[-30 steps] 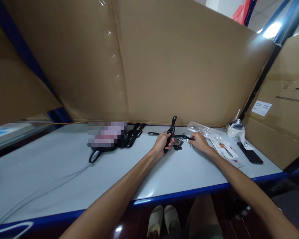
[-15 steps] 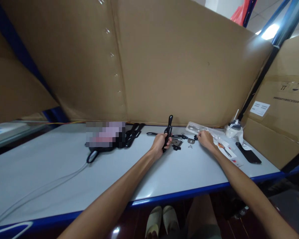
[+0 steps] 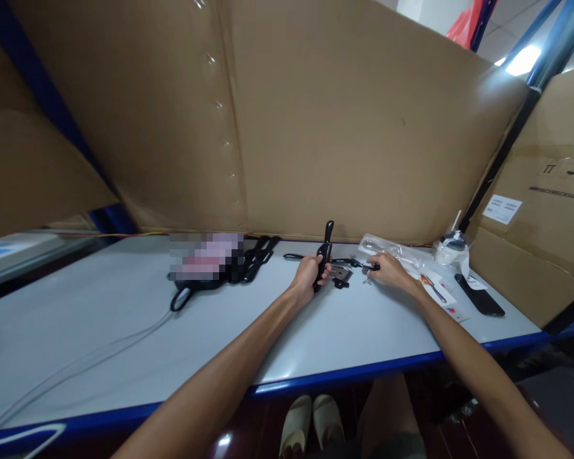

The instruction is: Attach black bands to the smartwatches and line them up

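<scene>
Half a second ago the right hand [image 3: 387,270] was further out toward the clear plastic bag [image 3: 392,250]; it has now come back in toward the black bracket [image 3: 326,250] and its fingertips pinch a small dark part at the end of the bracket's thin side arm. The left hand [image 3: 310,274] has kept its place, fingers wrapped fully round the bracket's lower stem, so the piece stands tilted upright above the table [image 3: 124,331], near the back edge and a little right of the middle.

Just beside the two hands, between them, lie a small metal plate [image 3: 340,274] and some loose little pieces, too small to make out. Along the back edge to the left sit black straps [image 3: 258,255] and a dark bundle with a loop [image 3: 180,298] hanging toward the front. At the right end lie printed leaflets [image 3: 437,290], a dark phone [image 3: 479,294] near the corner, and a small white wrapped item [image 3: 452,247] against the back.

The front half of the table is open from the blue front edge [image 3: 344,376] back to the hands, save for a pale cable [image 3: 76,370] running across the left part. A tall cardboard sheet [image 3: 316,115] walls the back, and a cardboard box [image 3: 540,210] closes off the right end.
</scene>
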The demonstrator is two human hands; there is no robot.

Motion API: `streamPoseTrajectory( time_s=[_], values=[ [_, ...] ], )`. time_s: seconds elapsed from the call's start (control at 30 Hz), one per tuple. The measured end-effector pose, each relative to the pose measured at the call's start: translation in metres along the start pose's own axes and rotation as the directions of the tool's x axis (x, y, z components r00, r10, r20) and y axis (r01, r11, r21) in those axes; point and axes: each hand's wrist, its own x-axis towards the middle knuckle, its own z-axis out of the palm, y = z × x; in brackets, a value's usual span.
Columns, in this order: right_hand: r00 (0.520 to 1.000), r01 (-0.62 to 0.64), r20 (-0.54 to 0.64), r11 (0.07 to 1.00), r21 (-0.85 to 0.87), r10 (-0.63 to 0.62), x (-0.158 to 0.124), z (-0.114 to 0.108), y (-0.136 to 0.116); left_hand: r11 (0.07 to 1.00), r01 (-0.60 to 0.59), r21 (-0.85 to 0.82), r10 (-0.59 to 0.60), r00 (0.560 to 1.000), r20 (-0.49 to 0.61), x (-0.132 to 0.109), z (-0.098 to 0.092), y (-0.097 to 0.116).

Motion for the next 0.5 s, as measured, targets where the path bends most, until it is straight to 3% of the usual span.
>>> streamPoseTrajectory(
  time_s=[0.3, 0.5],
  values=[
    [0.999, 0.054, 0.001, 0.999, -0.006, -0.054, -0.005, -0.006, -0.005, 1.0, -0.017, 0.01, 0.017, 1.0, 0.013, -0.001, 0.001, -0.001],
    [0.991, 0.079, 0.118, 0.988, -0.132, -0.063, -0.012, -0.019, -0.02, 1.0, -0.01, 0.006, 0.01, 1.0, 0.01, -0.003, 0.002, 0.0]
  ],
)
